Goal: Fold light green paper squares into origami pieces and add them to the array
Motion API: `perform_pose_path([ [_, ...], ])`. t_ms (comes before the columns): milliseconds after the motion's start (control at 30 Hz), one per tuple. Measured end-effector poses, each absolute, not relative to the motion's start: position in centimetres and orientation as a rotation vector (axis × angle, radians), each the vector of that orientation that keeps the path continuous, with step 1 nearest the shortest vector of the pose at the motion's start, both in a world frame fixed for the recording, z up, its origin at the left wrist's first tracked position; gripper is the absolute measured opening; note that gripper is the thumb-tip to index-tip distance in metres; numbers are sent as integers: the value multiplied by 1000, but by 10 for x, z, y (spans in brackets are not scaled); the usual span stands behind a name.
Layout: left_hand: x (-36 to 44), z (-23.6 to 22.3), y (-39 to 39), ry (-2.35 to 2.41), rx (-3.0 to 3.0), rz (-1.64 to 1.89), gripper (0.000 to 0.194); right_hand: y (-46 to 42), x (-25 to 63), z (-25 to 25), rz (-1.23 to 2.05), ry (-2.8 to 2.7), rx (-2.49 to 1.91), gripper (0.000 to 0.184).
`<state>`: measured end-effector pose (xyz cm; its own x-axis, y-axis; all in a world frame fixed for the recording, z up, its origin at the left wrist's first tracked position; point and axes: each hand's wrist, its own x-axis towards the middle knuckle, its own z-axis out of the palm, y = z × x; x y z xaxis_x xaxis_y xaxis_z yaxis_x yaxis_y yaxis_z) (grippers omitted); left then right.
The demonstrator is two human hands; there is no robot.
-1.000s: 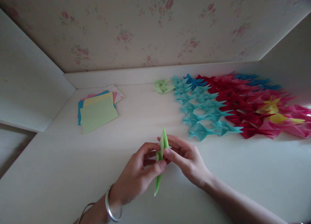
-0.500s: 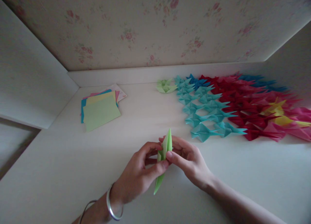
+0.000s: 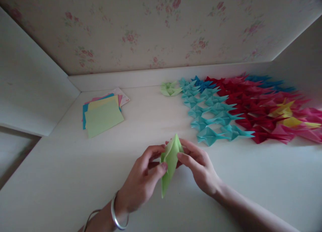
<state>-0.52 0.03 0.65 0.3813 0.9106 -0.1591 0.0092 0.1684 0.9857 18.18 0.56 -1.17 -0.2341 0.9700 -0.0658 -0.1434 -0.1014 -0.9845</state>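
Two-hand grip: left hand (image 3: 142, 181), right hand (image 3: 202, 168); fingers pinched shut on folded light-green paper (image 3: 171, 161).
White surface (image 3: 146, 114): turquoise folded-paper shapes (image 3: 209, 135); multicoloured paper sheets (image 3: 104, 118), stacked.

A single head-worn camera faces forward and steeply down over a white tabletop (image 3: 143, 124), taking in the surface from above. The left hand (image 3: 141, 181) and right hand (image 3: 201, 168), nearest the lens, fall at the lower center around green folded paper (image 3: 171, 161), their forearms entering from the bottom edge and lower right. Farther out, paper sheets (image 3: 104, 119) lie left of center, while folded paper figures (image 3: 245, 108) spread to the right edge, which crops the outermost. The flowered wall (image 3: 105, 34) fills the top behind the tabletop, and a white panel (image 3: 27, 74) bounds the left side.
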Motion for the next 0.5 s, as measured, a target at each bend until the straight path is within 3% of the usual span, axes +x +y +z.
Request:
perform_pose_path([
  [233,-2,-4,-4,1128,1637,894,39,2,176,-21,1113,-1428,-1305,46],
  [500,0,-6,1,879,1078,931,58,6,174,-16,1092,-1390,-1403,36],
])
